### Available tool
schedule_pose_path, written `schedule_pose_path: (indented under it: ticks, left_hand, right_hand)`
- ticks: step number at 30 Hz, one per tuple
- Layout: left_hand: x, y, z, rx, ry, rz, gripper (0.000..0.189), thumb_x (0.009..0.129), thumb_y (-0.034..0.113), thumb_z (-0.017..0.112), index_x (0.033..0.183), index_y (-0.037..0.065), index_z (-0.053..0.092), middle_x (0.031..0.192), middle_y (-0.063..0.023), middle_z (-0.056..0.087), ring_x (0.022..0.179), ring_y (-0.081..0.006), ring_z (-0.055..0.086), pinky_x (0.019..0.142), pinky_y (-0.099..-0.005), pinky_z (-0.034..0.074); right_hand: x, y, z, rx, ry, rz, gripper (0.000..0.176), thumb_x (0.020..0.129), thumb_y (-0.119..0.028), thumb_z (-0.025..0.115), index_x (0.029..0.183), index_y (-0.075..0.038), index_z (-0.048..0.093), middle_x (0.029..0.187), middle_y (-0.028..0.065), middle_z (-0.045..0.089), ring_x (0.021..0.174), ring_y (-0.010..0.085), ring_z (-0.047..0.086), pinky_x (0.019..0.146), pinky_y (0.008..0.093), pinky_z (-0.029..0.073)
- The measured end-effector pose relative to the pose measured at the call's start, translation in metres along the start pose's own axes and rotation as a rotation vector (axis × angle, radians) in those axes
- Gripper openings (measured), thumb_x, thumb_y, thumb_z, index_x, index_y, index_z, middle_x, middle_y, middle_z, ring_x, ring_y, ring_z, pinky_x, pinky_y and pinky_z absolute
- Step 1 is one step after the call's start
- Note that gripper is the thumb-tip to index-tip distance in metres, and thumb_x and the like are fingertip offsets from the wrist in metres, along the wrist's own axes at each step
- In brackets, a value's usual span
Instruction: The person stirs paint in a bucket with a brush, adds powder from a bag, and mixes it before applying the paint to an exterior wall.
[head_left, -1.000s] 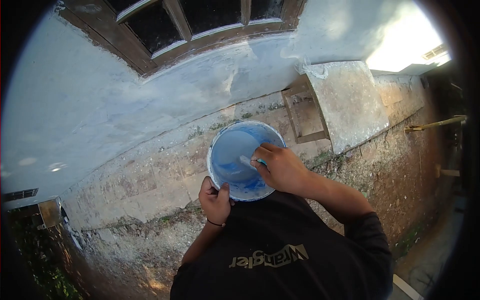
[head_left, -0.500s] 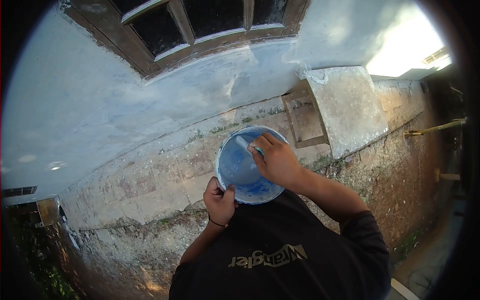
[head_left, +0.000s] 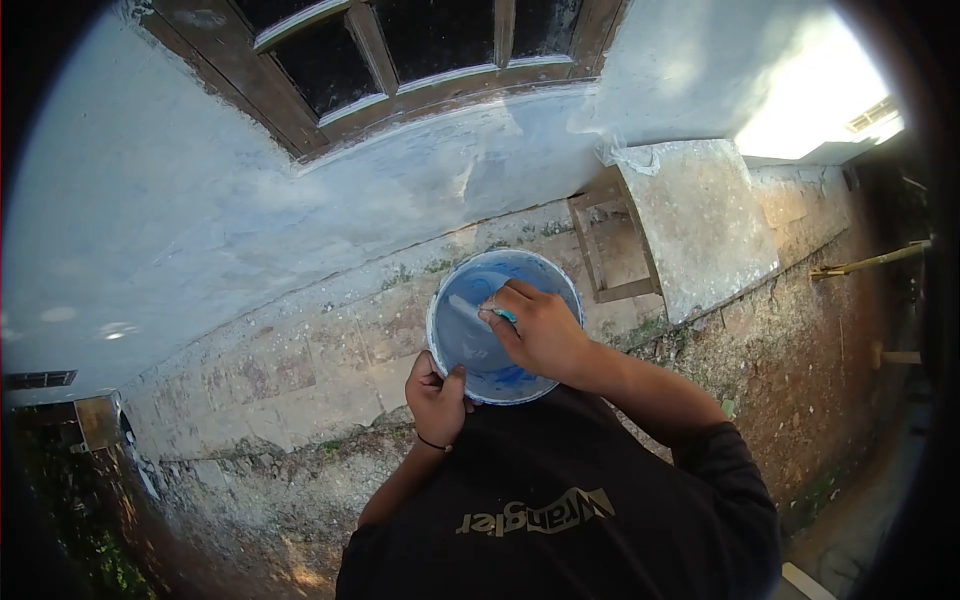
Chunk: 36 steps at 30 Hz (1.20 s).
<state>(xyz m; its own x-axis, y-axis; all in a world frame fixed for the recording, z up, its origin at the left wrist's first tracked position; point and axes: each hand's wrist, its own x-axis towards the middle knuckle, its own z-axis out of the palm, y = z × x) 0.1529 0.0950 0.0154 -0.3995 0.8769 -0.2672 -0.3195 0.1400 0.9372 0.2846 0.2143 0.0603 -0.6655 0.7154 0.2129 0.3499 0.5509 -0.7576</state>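
A round bucket (head_left: 436, 345), smeared with blue and white inside, sits against my dark shirt and holds pale blue-grey paint (head_left: 470, 340). My left hand (head_left: 438, 402) is closed on its near-left rim, thumb up at the edge. Over the bucket, my right hand (head_left: 540, 330) is shut on the turquoise handle of a paintbrush (head_left: 466, 304). The brush's pale, paint-covered end points left and down into the bucket. My right fingers hide most of the handle.
Ahead stands a pale blue wall (head_left: 260, 220) with a brown-framed window (head_left: 440, 90). A speckled table (head_left: 700, 230) stands to the right on a tiled ledge (head_left: 290, 370). Beyond the ledge's near edge lies rough ground (head_left: 280, 500). A yellowish pole (head_left: 870, 258) juts in at right.
My right hand has shifted slightly left and down, and the brush's pale end has moved left and lower in the bucket. My left hand keeps its hold on the rim.
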Motion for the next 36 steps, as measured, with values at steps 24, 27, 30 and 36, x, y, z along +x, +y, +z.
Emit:
schedule_pose_path:
  ticks: [24,27,30,36]
  left_hand:
    - [0.011,0.011,0.001,0.028,0.007,0.075,0.003,0.082,0.000,0.045,0.084,0.000,0.047,0.065,-0.0072,0.057,0.039,-0.0069,0.047,0.033,-0.0186,0.036]
    - [0.016,0.011,0.000,0.027,0.011,0.107,0.002,0.082,0.000,0.045,0.083,0.001,0.047,0.065,-0.0066,0.056,0.039,-0.0066,0.047,0.033,-0.0186,0.036]
    - [0.017,0.013,0.002,0.018,-0.008,0.108,0.002,0.082,0.000,0.046,0.082,0.001,0.047,0.064,-0.0065,0.056,0.039,-0.0067,0.047,0.033,-0.0186,0.036]
    - [0.014,0.017,0.004,0.080,-0.014,0.072,0.003,0.082,0.000,0.045,0.083,0.001,0.048,0.064,-0.0066,0.056,0.038,-0.0070,0.047,0.033,-0.0183,0.036]
  right_hand:
    - [-0.007,-0.007,-0.018,-0.243,0.039,-0.001,0.012,0.080,-0.008,0.058,0.082,0.002,0.052,0.077,0.0140,0.054,0.065,0.0330,0.058,0.059,0.0404,0.048]
    - [-0.017,-0.013,-0.013,-0.190,-0.019,0.017,0.012,0.080,-0.008,0.058,0.083,0.001,0.052,0.077,0.0141,0.054,0.065,0.0331,0.058,0.059,0.0404,0.048]
    - [-0.013,-0.012,-0.006,-0.072,-0.047,0.013,0.012,0.080,-0.008,0.058,0.084,0.001,0.052,0.077,0.0146,0.054,0.065,0.0337,0.058,0.059,0.0405,0.048]
    - [0.016,-0.001,-0.009,-0.030,0.076,-0.036,0.013,0.080,-0.009,0.059,0.087,0.000,0.055,0.079,0.0139,0.056,0.065,0.0326,0.059,0.057,0.0387,0.048]
